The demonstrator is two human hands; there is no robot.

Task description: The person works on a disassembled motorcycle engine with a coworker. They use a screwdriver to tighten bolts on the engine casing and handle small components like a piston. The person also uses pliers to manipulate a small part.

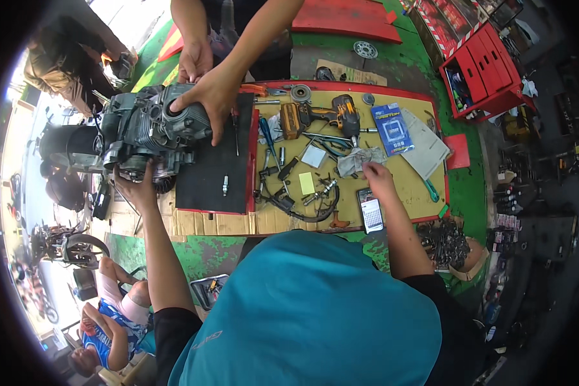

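A grey motorcycle engine (151,125) lies at the left end of the bench. My left hand (137,190) grips its near lower edge, the thumb up against the casing. From across the bench, a co-worker's hand (206,100) spreads over the cylinder, with their other hand (194,61) just behind it. At the bench's right, the fingers of my right hand (378,177) are closed on the edge of a crumpled grey rag (359,161). Just below that hand lies a phone (370,212) with a lit screen. A spark plug (225,185) rests on the black mat (206,168).
On the yellow bench top (399,177) lie a cordless impact driver (347,117), a blue packet (392,130), a wiring harness (302,215) and several hand tools. A red tool cabinet (486,71) stands at the far right. A seated person (119,321) is at the lower left.
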